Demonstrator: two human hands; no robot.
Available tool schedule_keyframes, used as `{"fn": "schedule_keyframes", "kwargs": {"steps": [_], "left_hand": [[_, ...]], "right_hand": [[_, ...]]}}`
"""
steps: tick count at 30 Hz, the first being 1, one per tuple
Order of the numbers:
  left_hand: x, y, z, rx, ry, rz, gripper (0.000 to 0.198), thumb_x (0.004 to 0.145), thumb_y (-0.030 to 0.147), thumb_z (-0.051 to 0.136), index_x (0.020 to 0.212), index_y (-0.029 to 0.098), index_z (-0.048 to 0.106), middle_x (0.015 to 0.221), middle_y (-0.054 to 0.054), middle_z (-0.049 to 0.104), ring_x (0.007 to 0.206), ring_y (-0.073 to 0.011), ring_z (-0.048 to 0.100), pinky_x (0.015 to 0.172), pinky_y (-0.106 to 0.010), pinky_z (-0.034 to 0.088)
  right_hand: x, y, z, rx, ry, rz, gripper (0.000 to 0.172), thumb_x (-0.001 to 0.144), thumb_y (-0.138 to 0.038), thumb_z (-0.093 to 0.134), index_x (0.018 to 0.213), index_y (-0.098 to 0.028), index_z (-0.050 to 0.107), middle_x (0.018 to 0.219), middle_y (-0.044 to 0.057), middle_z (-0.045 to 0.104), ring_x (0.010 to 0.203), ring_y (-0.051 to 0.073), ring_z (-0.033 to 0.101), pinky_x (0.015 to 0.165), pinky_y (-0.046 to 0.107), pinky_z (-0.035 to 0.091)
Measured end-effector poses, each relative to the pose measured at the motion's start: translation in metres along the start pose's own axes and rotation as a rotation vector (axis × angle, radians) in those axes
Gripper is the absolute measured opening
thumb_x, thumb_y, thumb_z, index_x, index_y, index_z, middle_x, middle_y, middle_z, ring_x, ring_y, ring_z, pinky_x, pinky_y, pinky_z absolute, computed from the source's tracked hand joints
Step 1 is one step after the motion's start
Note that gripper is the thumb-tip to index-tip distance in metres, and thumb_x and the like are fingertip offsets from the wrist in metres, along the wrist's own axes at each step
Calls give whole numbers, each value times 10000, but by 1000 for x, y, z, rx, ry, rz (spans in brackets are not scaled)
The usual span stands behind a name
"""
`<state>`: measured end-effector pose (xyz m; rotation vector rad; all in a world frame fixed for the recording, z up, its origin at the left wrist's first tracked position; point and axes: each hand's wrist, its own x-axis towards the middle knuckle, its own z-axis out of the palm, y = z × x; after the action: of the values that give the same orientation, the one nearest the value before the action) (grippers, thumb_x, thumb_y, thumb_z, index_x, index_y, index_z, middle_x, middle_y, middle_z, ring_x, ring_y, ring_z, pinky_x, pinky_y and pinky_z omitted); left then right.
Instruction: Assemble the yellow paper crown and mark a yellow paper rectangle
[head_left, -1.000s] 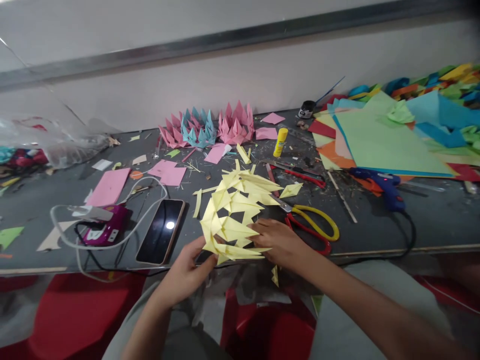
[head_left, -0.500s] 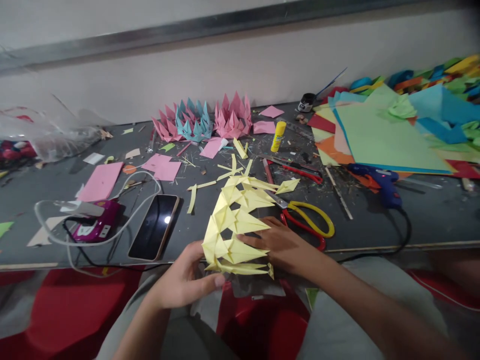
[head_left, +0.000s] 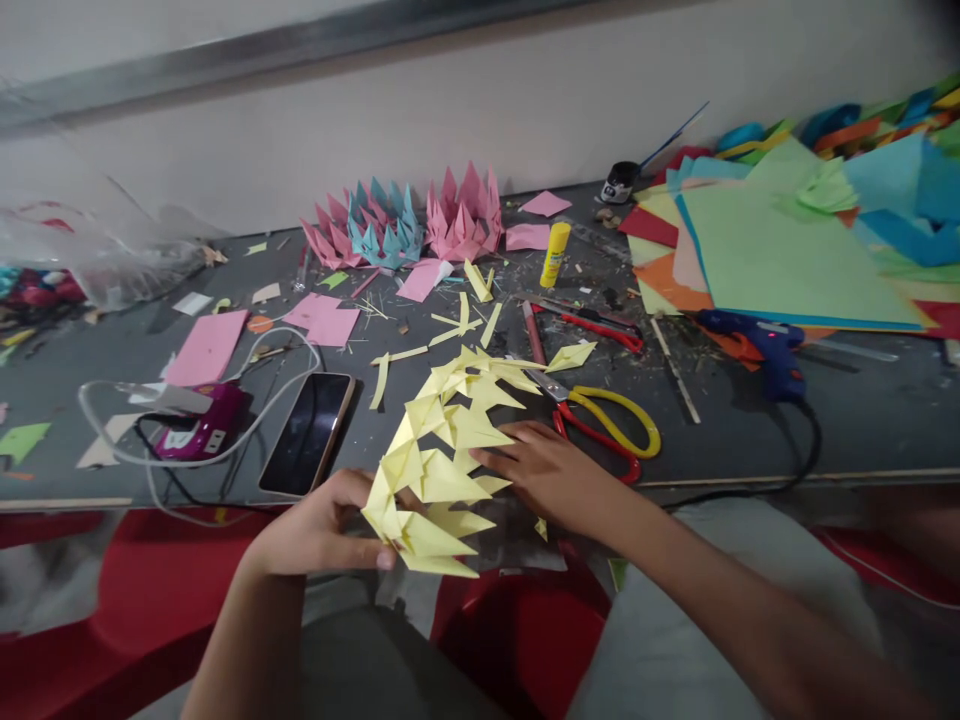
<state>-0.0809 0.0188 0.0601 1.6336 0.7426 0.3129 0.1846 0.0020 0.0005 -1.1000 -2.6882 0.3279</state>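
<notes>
Head view: over the near edge of the table (head_left: 735, 440), a yellow crown (head_left: 421, 470) is held with its points directed to the right. Its near end is pinched between the thumb and fingers of the left hand (head_left: 326, 525). The right hand (head_left: 559, 475) is placed at the points; whether these are gripped cannot be determined. Scissors (head_left: 576, 397) are laid just beside that hand.
</notes>
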Motion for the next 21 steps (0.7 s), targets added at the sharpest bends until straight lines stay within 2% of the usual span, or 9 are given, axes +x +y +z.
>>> {"fn": "schedule_keyframes", "kwargs": {"steps": [5, 10, 14, 18, 21], "left_hand": [[4, -4, 6, -124, 62, -25, 145, 675, 272, 711, 785, 192, 761, 803, -129, 728, 727, -267, 673, 661, -348, 545], [10, -14, 6, -270, 251, -25, 178, 727, 334, 685, 781, 174, 741, 741, -109, 717, 687, -227, 666, 655, -317, 534], [12, -23, 6, -337, 298, -13, 233, 748, 377, 663, 799, 155, 714, 806, -115, 713, 707, -217, 657, 674, -318, 524], [17, -29, 8, -326, 356, 31, 279, 733, 409, 673, 792, 138, 698, 795, -105, 706, 706, -203, 649, 665, -296, 515], [23, -27, 11, -287, 387, 55, 347, 735, 455, 658, 853, 130, 696, 831, -103, 708, 759, -208, 652, 701, -297, 513]], "right_hand": [[0, 0, 2, 53, 10, -3, 461, 842, -92, 422, 1289, -173, 498, 1266, 97, 565, 1188, 206, 463, 982, 380, 367], [0, 4, 10, 76, 74, -11, 381, 850, -133, 450, 1212, -167, 566, 1333, 80, 514, 1171, 209, 492, 969, 382, 390], [-2, 5, 12, 106, 101, -21, 340, 846, -136, 469, 1163, -159, 591, 1312, 72, 537, 1173, 183, 499, 983, 371, 376], [-4, 5, 12, 104, 54, 13, 337, 860, -189, 478, 1182, -197, 580, 1332, 68, 517, 1267, 201, 407, 1034, 426, 303], [-5, 4, 10, 132, -7, 40, 358, 870, -191, 462, 1212, -206, 564, 1359, 71, 487, 1282, 203, 390, 1041, 429, 293]]}}
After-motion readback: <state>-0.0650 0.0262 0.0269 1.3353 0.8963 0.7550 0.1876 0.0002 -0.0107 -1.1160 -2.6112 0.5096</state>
